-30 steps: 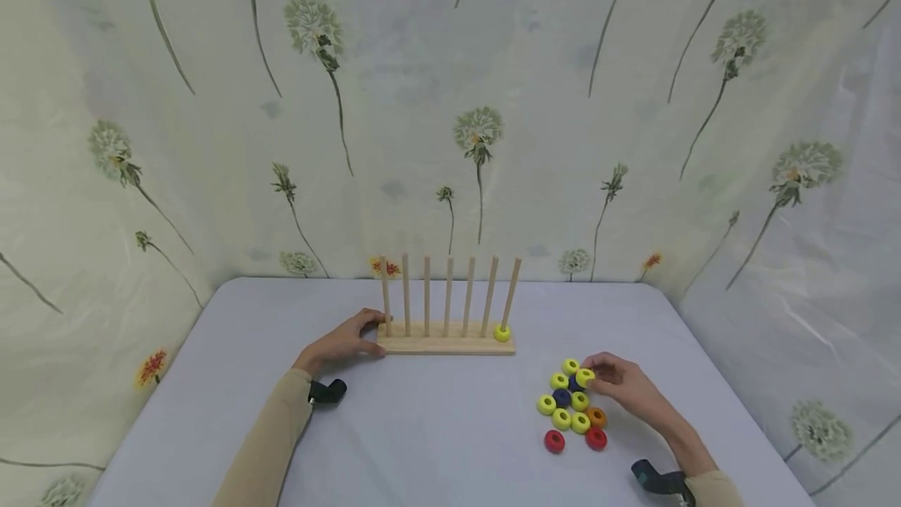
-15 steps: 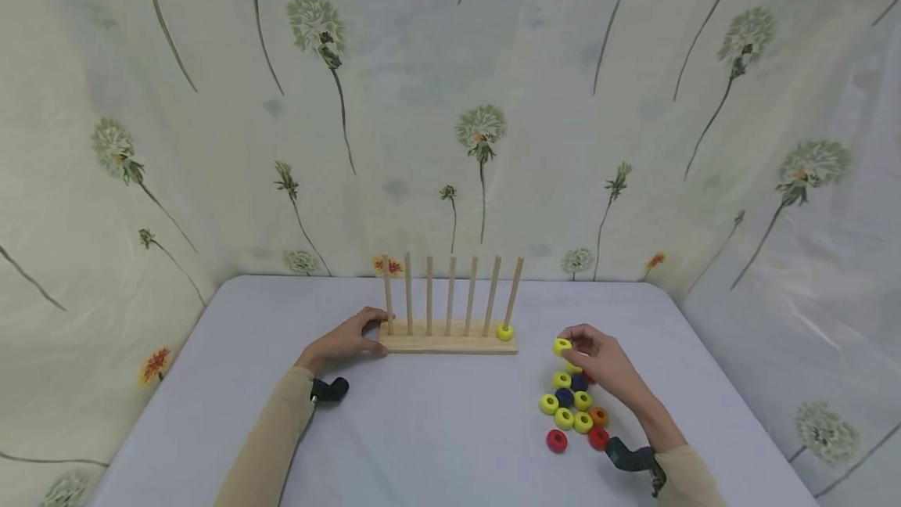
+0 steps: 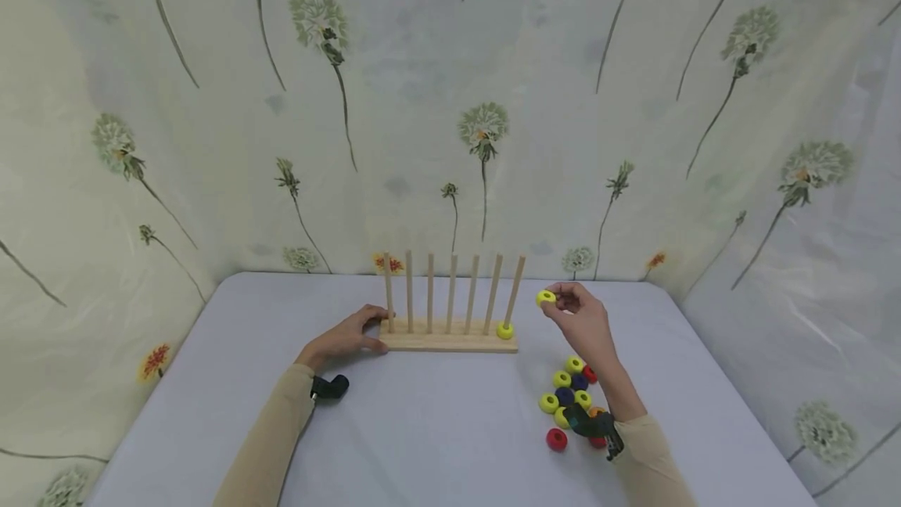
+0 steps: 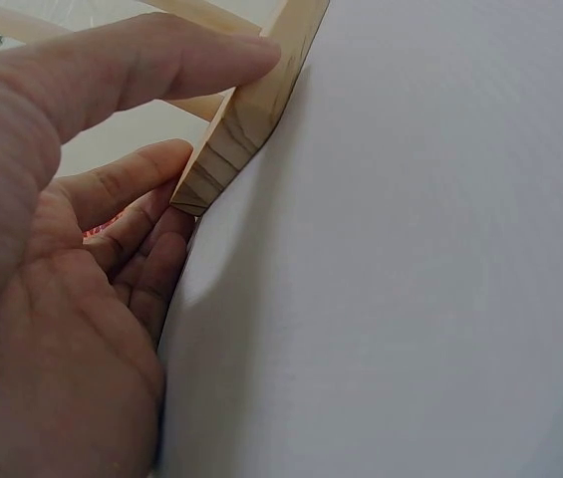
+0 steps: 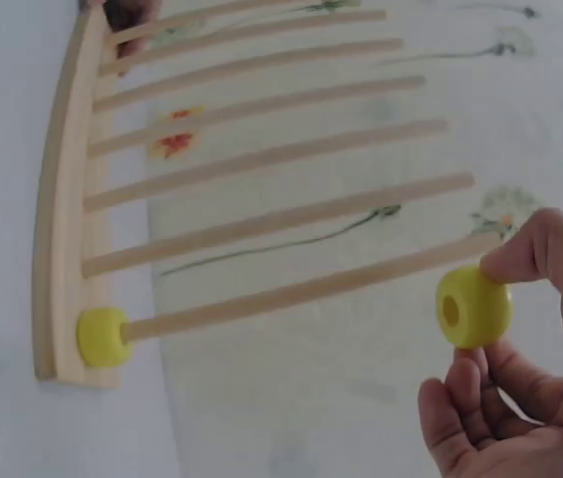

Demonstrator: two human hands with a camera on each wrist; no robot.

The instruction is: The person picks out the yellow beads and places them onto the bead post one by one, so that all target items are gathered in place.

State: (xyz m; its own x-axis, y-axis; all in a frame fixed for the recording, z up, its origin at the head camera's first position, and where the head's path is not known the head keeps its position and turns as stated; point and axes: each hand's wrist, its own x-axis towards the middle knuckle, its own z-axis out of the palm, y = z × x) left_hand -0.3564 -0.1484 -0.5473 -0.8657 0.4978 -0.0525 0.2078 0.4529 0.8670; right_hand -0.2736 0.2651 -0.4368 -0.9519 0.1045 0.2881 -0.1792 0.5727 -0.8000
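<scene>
A wooden peg rack (image 3: 450,343) with several upright pegs stands toward the back of the table. My left hand (image 3: 345,339) holds its left end, thumb at the front and fingers behind, as the left wrist view shows. One yellow bead (image 3: 504,332) sits at the foot of the rightmost peg. Between thumb and fingertips, my right hand (image 3: 586,327) pinches another yellow bead (image 5: 487,305). That bead is in the air just right of the rightmost peg (image 5: 311,289), near the height of its upper part, and apart from it.
Loose beads lie on the table's right side, below my right hand: several yellow ones (image 3: 575,366), dark blue ones (image 3: 565,397), and red ones (image 3: 557,440). My right wrist camera (image 3: 587,422) covers part of this group. A flower-printed curtain (image 3: 422,100) encloses the table's back and sides.
My right hand has lifted the yellow bead from the loose group and carried it up and left, close to the rightmost peg. The left hand stays on the rack.
</scene>
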